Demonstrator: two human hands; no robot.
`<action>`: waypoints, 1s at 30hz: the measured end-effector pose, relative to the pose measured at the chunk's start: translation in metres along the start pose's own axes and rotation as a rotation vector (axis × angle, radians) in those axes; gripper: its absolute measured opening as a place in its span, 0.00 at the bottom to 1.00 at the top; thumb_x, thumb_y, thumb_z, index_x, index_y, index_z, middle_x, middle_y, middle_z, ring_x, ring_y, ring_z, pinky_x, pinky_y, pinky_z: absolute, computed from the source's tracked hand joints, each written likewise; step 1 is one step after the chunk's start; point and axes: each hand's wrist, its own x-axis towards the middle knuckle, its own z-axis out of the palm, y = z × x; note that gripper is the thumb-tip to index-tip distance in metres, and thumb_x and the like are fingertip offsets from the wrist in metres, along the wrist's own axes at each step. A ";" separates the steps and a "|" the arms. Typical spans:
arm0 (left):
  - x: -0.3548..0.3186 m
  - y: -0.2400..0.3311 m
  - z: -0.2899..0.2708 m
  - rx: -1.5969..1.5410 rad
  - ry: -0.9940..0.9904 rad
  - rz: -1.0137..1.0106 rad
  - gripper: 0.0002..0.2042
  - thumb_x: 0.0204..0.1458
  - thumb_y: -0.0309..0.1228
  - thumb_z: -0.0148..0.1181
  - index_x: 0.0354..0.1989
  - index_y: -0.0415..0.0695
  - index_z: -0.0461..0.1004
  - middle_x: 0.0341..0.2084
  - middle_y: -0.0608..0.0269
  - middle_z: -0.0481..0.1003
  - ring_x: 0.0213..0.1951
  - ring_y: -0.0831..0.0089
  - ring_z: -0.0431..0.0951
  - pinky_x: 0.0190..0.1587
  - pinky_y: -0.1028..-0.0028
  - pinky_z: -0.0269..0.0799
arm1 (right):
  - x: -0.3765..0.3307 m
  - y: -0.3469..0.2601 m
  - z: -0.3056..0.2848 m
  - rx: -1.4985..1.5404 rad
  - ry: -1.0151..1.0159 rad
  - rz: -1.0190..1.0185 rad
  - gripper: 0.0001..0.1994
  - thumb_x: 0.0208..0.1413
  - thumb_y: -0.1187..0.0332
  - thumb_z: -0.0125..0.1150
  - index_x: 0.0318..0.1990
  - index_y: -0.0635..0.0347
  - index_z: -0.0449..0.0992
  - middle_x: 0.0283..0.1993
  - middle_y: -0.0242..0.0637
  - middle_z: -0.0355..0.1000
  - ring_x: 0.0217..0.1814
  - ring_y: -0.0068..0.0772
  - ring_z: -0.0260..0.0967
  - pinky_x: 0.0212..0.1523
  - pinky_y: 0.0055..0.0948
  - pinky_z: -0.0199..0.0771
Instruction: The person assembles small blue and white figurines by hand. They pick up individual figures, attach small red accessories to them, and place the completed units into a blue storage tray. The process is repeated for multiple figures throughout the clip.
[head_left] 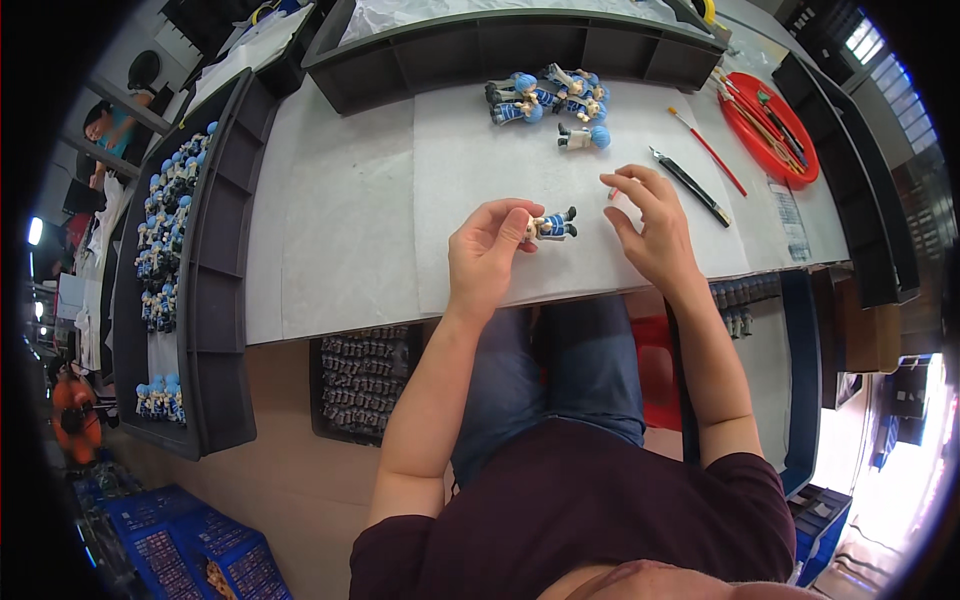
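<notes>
My left hand (487,250) is closed around a small figurine (552,226) in blue and white, held sideways above the white paper on the table. Its boots point right, and my thumb and fingers cover its head end. To the right, my right hand (657,228) is raised with thumb and fingers curved and apart. By its fingertips shows a small pinkish bit, too small to name. Beyond the hands, a blue-haired figurine (584,138) lies on its side. Several more figurines (548,97) lie in a cluster behind it.
A black craft knife (692,188) and a red-handled brush (710,152) lie right of my hands. Further right sits a red dish (808,165) of brushes. Grey trays border the table: one behind (500,55), one at left (222,270) with many figurines. A dark tray (365,380) sits below.
</notes>
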 end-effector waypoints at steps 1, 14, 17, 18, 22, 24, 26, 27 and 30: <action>0.000 0.000 -0.001 -0.005 -0.009 -0.022 0.12 0.56 0.33 0.53 0.41 0.37 0.73 0.35 0.61 0.75 0.33 0.79 0.73 0.35 0.80 0.70 | -0.002 0.011 0.002 0.037 -0.030 0.030 0.13 0.44 0.80 0.60 0.40 0.61 0.75 0.41 0.38 0.69 0.36 0.36 0.68 0.34 0.29 0.69; -0.001 0.002 0.000 -0.039 0.025 -0.032 0.13 0.54 0.28 0.54 0.46 0.35 0.70 0.36 0.57 0.75 0.36 0.76 0.74 0.38 0.77 0.71 | -0.012 -0.021 0.025 0.972 -0.188 0.475 0.13 0.60 0.69 0.48 0.49 0.66 0.69 0.43 0.38 0.71 0.40 0.23 0.69 0.40 0.21 0.71; 0.000 0.001 -0.002 -0.074 0.056 -0.004 0.14 0.55 0.29 0.54 0.47 0.36 0.68 0.38 0.56 0.75 0.38 0.75 0.75 0.39 0.77 0.71 | -0.013 -0.022 0.031 1.171 -0.396 0.541 0.15 0.61 0.65 0.47 0.49 0.67 0.69 0.41 0.39 0.72 0.41 0.25 0.70 0.41 0.23 0.70; 0.000 -0.001 -0.004 -0.082 0.065 0.000 0.14 0.55 0.30 0.54 0.47 0.36 0.68 0.38 0.55 0.75 0.38 0.74 0.75 0.39 0.76 0.71 | -0.013 -0.026 0.032 1.199 -0.403 0.544 0.15 0.61 0.65 0.46 0.49 0.68 0.69 0.41 0.39 0.72 0.41 0.26 0.70 0.41 0.23 0.70; 0.002 -0.003 -0.006 -0.124 0.084 -0.014 0.14 0.55 0.32 0.54 0.46 0.37 0.69 0.38 0.54 0.75 0.37 0.73 0.75 0.39 0.76 0.71 | -0.016 -0.029 0.035 1.238 -0.399 0.497 0.16 0.60 0.63 0.48 0.48 0.66 0.69 0.39 0.38 0.72 0.41 0.25 0.70 0.42 0.24 0.70; 0.002 -0.004 -0.005 -0.143 0.075 -0.017 0.13 0.55 0.32 0.53 0.46 0.38 0.69 0.39 0.54 0.75 0.38 0.74 0.75 0.39 0.75 0.71 | -0.016 -0.028 0.033 1.252 -0.394 0.485 0.16 0.60 0.65 0.50 0.50 0.66 0.68 0.40 0.39 0.72 0.41 0.25 0.70 0.42 0.24 0.71; 0.002 -0.004 -0.006 -0.147 0.064 -0.017 0.13 0.56 0.32 0.52 0.46 0.37 0.69 0.39 0.54 0.75 0.39 0.74 0.75 0.40 0.75 0.71 | -0.017 -0.028 0.033 1.278 -0.380 0.491 0.16 0.58 0.67 0.52 0.51 0.66 0.66 0.40 0.40 0.71 0.41 0.26 0.70 0.42 0.25 0.71; 0.001 -0.004 -0.007 -0.144 0.058 -0.015 0.13 0.56 0.32 0.52 0.47 0.37 0.69 0.40 0.54 0.75 0.39 0.74 0.75 0.40 0.75 0.71 | -0.017 -0.029 0.033 1.296 -0.371 0.502 0.16 0.57 0.69 0.54 0.51 0.66 0.66 0.41 0.40 0.71 0.41 0.26 0.70 0.43 0.25 0.71; 0.002 -0.001 -0.003 -0.121 0.051 -0.009 0.14 0.56 0.30 0.52 0.48 0.37 0.69 0.40 0.55 0.74 0.40 0.75 0.74 0.41 0.75 0.71 | -0.021 -0.029 0.033 1.310 -0.278 0.529 0.20 0.52 0.75 0.59 0.53 0.65 0.64 0.43 0.40 0.69 0.43 0.27 0.69 0.45 0.25 0.71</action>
